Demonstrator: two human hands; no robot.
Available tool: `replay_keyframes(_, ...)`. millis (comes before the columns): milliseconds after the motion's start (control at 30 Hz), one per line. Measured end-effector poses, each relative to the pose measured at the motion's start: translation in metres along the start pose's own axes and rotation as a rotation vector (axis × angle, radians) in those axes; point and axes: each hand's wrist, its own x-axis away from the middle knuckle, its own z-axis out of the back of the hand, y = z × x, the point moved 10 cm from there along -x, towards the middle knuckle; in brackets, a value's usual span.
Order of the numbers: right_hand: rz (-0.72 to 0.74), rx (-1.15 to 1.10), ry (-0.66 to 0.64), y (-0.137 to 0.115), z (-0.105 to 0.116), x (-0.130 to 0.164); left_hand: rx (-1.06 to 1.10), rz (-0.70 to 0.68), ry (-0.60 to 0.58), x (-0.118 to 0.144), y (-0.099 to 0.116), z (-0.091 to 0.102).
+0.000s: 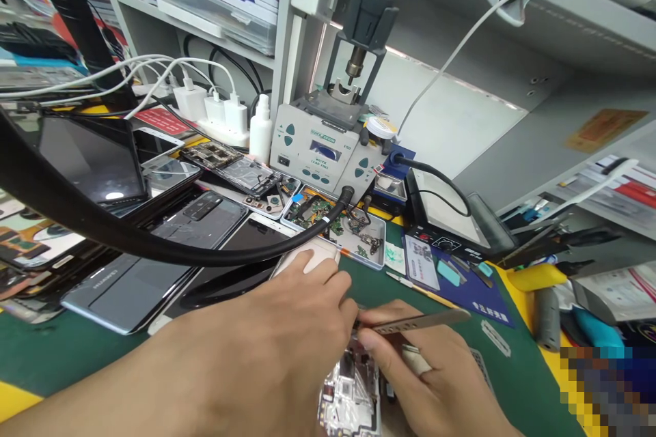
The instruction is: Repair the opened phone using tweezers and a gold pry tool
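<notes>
Nearest, the bare left hand (302,307) curls its fingers, their tips hidden, so what they grip cannot be told. Beyond, a green-topped, yellow-edged bench (31,348) bears a grey, box-shaped hot-air station (322,147). The right hand (435,351) pinches, thumb against forefinger, above an opened, silver-lined phone body (351,392) between both hands, a slim, perforated metal strip (420,321).

Left hand (302,307) palm down, right hand (445,349) pinching close beside it

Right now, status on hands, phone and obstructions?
Right hand pinching metal tool. Left hand partly hiding opened phone. Black hose arcing across the view's left side.
</notes>
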Motion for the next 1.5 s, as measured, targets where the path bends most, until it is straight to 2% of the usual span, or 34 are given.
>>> replay_keyframes(100, -0.034, -0.020, 0.021, 0.003, 0.001, 0.003, 0.004, 0.019, -0.041, 0.000, -0.001, -0.003)
replay_keyframes(200, -0.059, -0.071, 0.017, 0.006, 0.000, 0.003, 0.026, 0.013, -0.023, 0.000, 0.000, -0.003)
replay_keyframes(300, -0.050, -0.112, -0.019, 0.003, -0.003, -0.001, 0.016, -0.002, 0.015, -0.001, 0.000, 0.000)
replay_keyframes(400, -0.028, -0.124, -0.064, -0.001, -0.005, -0.003, -0.005, -0.002, -0.007, -0.002, 0.000, -0.003)
replay_keyframes(633, -0.028, 0.036, -0.122, 0.002, -0.013, 0.008, 0.031, 0.011, 0.060, 0.001, -0.002, -0.004)
replay_keyframes(733, -0.046, 0.036, -0.143, 0.004, -0.018, 0.009, 0.044, 0.019, 0.044, 0.001, -0.003, -0.005)
replay_keyframes(967, -0.050, 0.003, -0.196, -0.007, -0.018, 0.005, 0.069, 0.027, 0.075, -0.001, -0.005, -0.002)
replay_keyframes(1100, -0.055, -0.001, -0.186, -0.011, -0.016, 0.004, 0.078, 0.038, 0.053, -0.003, -0.005, -0.003)
replay_keyframes(1233, -0.051, 0.000, -0.167, -0.007, -0.016, 0.010, 0.085, 0.051, 0.045, -0.004, -0.006, -0.003)
replay_keyframes(1500, -0.157, 0.009, -0.224, -0.002, -0.009, 0.012, 0.061, 0.039, 0.054, 0.000, -0.004, -0.005)
